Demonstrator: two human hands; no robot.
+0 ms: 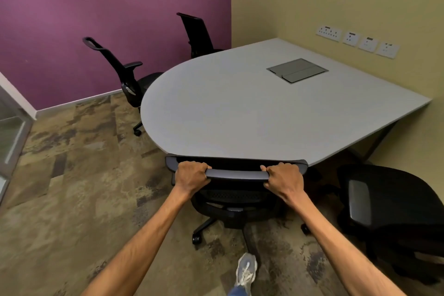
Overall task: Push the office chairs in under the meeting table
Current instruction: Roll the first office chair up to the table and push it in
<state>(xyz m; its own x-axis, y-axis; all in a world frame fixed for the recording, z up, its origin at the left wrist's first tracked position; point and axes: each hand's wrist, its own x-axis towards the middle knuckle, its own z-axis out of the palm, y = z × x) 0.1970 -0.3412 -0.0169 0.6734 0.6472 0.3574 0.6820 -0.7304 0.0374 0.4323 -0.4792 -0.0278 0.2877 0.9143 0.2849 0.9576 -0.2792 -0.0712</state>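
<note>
A grey meeting table [240, 108] with a rounded near end fills the middle of the view. Directly in front of me stands a black office chair [236, 174], its backrest top touching the table's near edge and its seat under the top. My left hand [191, 176] and my right hand [283, 179] both grip the top bar of that backrest. A second black chair [389, 214] stands at the right, out from the table. Two more black chairs are at the far side: one [129, 79] at the left curve with its seat partly under, one [198, 35] by the purple wall.
A metal cable hatch [297, 70] is set into the tabletop. Wall sockets [358, 41] line the yellow wall at the right. A glass door [9, 127] is at the left. My foot in a grey shoe [246, 271] is on the patterned carpet behind the chair's base.
</note>
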